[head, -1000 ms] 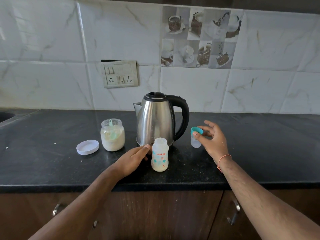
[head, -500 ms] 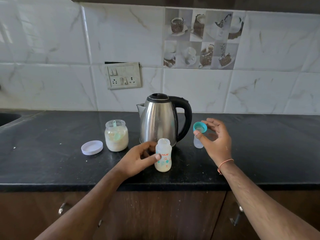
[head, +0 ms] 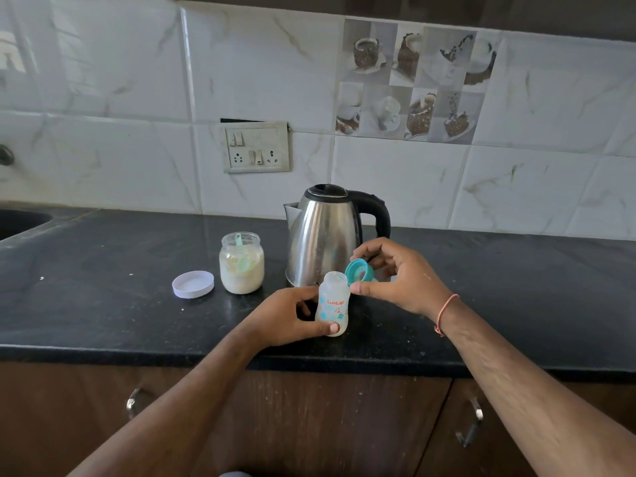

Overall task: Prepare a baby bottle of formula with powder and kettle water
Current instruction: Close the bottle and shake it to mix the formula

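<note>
A small clear baby bottle (head: pixel 333 306) with whitish liquid and an open mouth stands on the black counter (head: pixel 103 304). My left hand (head: pixel 287 320) grips its lower body from the left. My right hand (head: pixel 399 275) holds the teal-ringed bottle cap (head: pixel 359 271) tilted, just right of and level with the bottle's mouth. Behind them stands a steel kettle (head: pixel 325 235) with a black handle. Left of the kettle is an open glass jar of powder (head: pixel 242 262) with a green scoop inside.
The jar's white lid (head: pixel 193 284) lies flat on the counter left of the jar. A sink edge (head: pixel 20 222) shows at far left. A wall socket plate (head: pixel 256 147) sits above the counter. Cabinet doors with metal handles (head: pixel 469 426) are below.
My left hand has closed around the bottle. My right hand has lifted the teal cap off the counter and carried it left to the bottle's mouth.
</note>
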